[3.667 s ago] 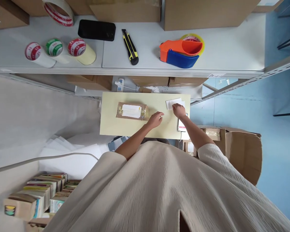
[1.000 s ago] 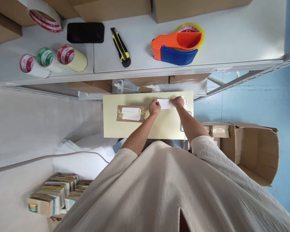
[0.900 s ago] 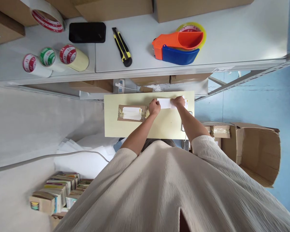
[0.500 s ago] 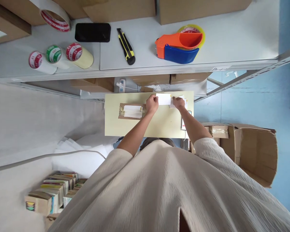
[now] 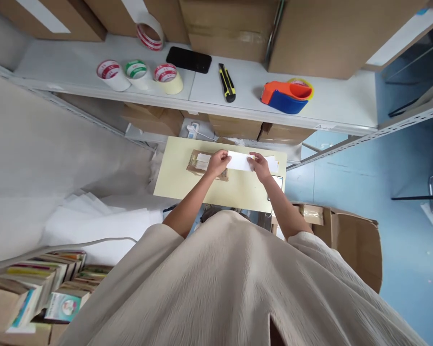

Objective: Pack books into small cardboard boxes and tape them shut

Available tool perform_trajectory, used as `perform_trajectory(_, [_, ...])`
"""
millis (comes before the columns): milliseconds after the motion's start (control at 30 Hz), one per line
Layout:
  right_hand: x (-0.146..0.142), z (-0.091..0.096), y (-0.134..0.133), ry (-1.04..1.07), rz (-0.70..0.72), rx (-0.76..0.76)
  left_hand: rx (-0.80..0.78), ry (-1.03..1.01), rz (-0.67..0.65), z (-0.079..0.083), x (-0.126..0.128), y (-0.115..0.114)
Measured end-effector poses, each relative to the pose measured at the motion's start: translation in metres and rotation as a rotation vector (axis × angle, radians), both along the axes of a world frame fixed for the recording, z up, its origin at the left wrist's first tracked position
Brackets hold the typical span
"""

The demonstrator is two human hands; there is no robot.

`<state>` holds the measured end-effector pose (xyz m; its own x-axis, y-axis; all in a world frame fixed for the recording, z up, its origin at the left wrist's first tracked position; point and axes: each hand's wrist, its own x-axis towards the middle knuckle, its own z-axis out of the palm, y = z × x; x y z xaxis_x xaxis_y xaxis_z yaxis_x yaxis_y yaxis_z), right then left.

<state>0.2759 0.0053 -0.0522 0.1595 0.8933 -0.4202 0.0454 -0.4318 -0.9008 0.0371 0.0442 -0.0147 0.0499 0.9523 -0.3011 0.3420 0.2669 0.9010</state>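
Between my two hands a white label sheet (image 5: 239,162) is stretched out above the pale yellow table (image 5: 176,168). My left hand (image 5: 218,163) pinches its left end, and my right hand (image 5: 259,166) grips its right end, where a small yellow mark shows. A brown cardboard parcel (image 5: 222,176) with a white paper on it and shiny tape lies partly behind my left hand. More white sheets (image 5: 273,164) lie on the table just right of my right hand. A lit phone (image 5: 277,180) rests by the table's right edge, partly covered by my forearm.
On the grey shelf (image 5: 111,98) above stand tape rolls (image 5: 137,76), a dark phone (image 5: 189,59), a yellow-black utility knife (image 5: 227,84) and an orange-blue tape dispenser (image 5: 286,97). An open cardboard box (image 5: 357,245) is at right. Books (image 5: 39,274) are stacked lower left.
My right hand has moved from the loose sheets onto the right end of the label sheet. Both hands now hold it, slightly nearer to me. The camera view has tilted and shifted.
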Motion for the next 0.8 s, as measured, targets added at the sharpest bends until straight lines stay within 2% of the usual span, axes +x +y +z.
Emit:
perform_trajectory(200, [-0.036,0.031,0.007,-0.167,0.082,0.104,0.028,-0.071,-0.124,0.017,-0.049,0.005])
perform_trajectory(267, [-0.055,0.044,0.005,-0.303,0.045,0.162,0.003,-0.09,-0.15,0.02,-0.069,0.005])
perform_trajectory(333, [-0.082,0.057,0.001,-0.446,-0.013,0.256,-0.031,-0.134,-0.108,0.023,-0.087,0.002])
perform_trajectory(400, [-0.115,0.068,-0.003,-0.502,0.03,0.309,-0.073,-0.224,-0.032,0.025,-0.104,-0.003])
perform_trajectory(533, [-0.182,0.082,-0.009,-0.387,0.237,0.281,-0.142,-0.444,-0.027,0.031,-0.137,-0.015])
perform_trajectory(633, [-0.219,0.086,-0.009,-0.333,0.246,0.303,-0.128,-0.514,-0.069,0.036,-0.164,-0.021])
perform_trajectory(800, [-0.259,0.091,-0.006,-0.295,0.283,0.299,-0.084,-0.524,-0.107,0.041,-0.209,-0.022])
